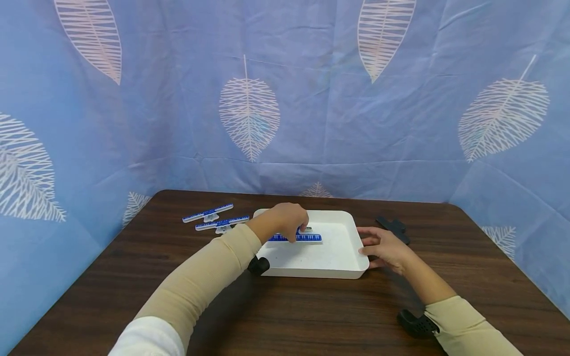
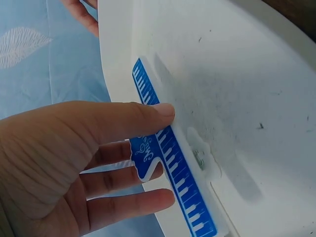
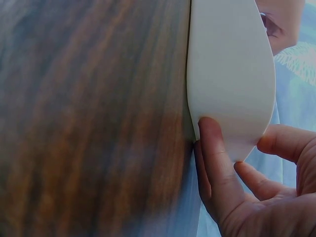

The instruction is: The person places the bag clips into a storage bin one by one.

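In the left wrist view, a blue-and-white music book clip point(image 2: 177, 165) with a piano-key pattern is held by my left hand point(image 1: 285, 220), thumb across its bar and fingers behind its blue handle. The clip is over the floor of a white rectangular tray point(image 1: 334, 257), and its shadow falls there. My right hand point(image 1: 387, 249) is at the tray's right side. There the right wrist view shows fingertips point(image 3: 210, 128) against the outer wall and the thumb at the rim.
Two similar blue-and-white clips, a farther one point(image 1: 208, 213) and a nearer one point(image 1: 222, 224), lie left of the tray. A black clip point(image 1: 394, 229) rests beyond my right hand. The dark wooden table point(image 1: 311, 316) ends at a blue leaf-print curtain point(image 1: 303, 123).
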Demonstrator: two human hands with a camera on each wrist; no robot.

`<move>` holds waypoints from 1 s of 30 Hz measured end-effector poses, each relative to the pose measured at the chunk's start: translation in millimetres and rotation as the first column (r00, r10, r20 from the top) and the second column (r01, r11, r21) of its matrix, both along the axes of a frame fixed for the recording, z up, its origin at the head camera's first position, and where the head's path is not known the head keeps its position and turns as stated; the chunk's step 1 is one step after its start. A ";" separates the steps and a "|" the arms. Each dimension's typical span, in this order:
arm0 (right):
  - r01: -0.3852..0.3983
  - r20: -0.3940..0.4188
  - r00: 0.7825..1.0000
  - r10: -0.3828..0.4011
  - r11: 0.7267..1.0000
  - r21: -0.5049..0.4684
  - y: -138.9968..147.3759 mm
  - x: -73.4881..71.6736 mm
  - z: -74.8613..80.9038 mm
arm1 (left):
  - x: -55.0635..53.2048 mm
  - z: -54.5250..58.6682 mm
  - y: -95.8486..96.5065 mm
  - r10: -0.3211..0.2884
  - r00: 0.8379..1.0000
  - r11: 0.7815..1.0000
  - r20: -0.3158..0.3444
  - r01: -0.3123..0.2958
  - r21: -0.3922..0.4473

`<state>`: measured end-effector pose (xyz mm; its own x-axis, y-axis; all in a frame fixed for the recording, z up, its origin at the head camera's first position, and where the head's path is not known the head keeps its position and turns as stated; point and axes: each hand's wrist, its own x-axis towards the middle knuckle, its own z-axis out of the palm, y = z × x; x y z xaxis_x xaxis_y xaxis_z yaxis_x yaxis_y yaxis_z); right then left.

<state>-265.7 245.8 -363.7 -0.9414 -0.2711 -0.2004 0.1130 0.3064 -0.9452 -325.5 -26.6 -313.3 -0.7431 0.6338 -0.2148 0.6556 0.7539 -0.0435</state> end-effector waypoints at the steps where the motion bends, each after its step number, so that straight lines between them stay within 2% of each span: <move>1: 0.001 0.000 1.000 -0.001 1.000 0.002 0.1 0.1 0.1 | 0.6 0.1 1.1 -0.002 1.000 1.000 -0.005 0.002 -0.004; 7: 0.005 -0.004 1.000 -0.005 1.000 0.003 0.6 0.6 0.3 | 2.8 1.0 5.1 -0.006 1.000 1.000 0.009 0.006 -0.008; 14: 0.006 -0.009 1.000 -0.006 1.000 0.005 1.4 0.1 0.0 | 5.6 6.1 6.9 -0.026 0.999 0.999 0.019 0.026 0.035; 22: -0.014 -0.013 1.000 0.014 1.000 -0.012 3.2 -0.7 -2.7 | 9.9 15.4 7.1 -0.081 0.997 0.994 0.019 0.080 0.071; 30: -0.001 -0.008 1.000 0.001 1.000 -0.004 1.3 0.0 -1.6 | 17.7 22.0 3.8 -0.120 0.993 0.989 0.008 0.119 0.092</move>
<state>-265.6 247.1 -365.3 -0.9427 -0.2729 -0.1919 0.1051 0.3029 -0.9472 -307.8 -22.8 -291.3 -0.6583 0.7353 -0.1614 0.7413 0.6705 0.0311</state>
